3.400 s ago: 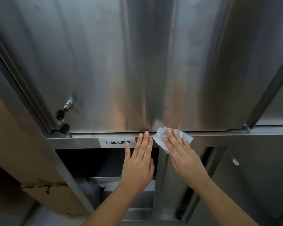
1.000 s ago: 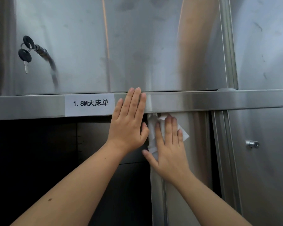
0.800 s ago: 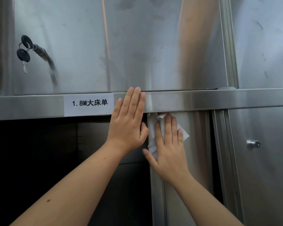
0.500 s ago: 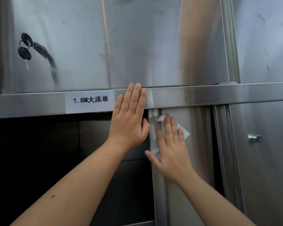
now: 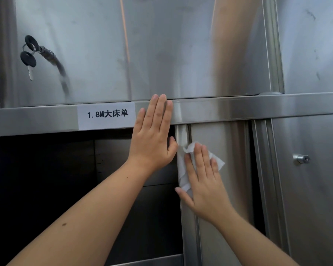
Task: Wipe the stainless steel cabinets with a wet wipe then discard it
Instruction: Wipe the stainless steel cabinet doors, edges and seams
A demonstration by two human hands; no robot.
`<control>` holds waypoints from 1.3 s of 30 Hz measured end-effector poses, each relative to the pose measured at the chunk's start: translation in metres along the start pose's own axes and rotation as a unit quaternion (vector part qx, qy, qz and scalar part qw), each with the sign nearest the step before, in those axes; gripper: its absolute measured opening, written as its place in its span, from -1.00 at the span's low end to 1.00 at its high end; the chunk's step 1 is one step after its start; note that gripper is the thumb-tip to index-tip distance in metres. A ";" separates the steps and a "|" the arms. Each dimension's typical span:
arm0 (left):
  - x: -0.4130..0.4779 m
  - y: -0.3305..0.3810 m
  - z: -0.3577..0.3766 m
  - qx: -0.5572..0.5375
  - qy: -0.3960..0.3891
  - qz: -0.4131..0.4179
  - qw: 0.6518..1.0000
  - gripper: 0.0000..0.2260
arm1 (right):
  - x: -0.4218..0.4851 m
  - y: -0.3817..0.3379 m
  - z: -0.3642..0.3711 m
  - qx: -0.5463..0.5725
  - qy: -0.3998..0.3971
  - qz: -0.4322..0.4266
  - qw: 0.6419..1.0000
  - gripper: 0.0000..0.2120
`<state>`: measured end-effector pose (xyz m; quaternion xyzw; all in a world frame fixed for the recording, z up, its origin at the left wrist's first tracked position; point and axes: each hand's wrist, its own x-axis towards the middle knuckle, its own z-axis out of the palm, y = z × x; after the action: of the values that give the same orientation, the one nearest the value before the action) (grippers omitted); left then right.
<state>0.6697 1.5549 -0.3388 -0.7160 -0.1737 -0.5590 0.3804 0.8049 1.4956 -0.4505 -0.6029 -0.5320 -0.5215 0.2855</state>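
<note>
Hands flat, right hand (image 5: 204, 189) pressing wet wipe (image 5: 182, 175) on cabinet (image 5: 233, 146), left hand (image 5: 152, 143) on rail (image 5: 238, 110)

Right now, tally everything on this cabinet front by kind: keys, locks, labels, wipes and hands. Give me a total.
Keys: 2
Locks: 2
Label: 1
Wipe: 1
Hands, left hand and right hand: 2
Total: 8
</note>
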 end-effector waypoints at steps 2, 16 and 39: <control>0.000 0.000 0.001 0.001 -0.002 0.001 1.000 -0.34 | 0.018 0.008 -0.004 -0.021 0.012 -0.011 1.000 -0.29; -0.050 0.033 -0.004 -0.104 -0.081 -0.038 0.991 -0.41 | -0.018 -0.006 0.008 -0.015 0.002 0.033 0.999 -0.28; -0.186 0.065 0.010 -0.121 -0.228 -0.011 0.966 -0.49 | -0.109 -0.024 0.043 -0.017 0.000 0.038 0.999 -0.34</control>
<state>0.6616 1.5527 -0.5362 -0.8632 -0.1949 -0.4020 0.2353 0.8085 1.5029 -0.5699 -0.6273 -0.4998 -0.5196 0.2944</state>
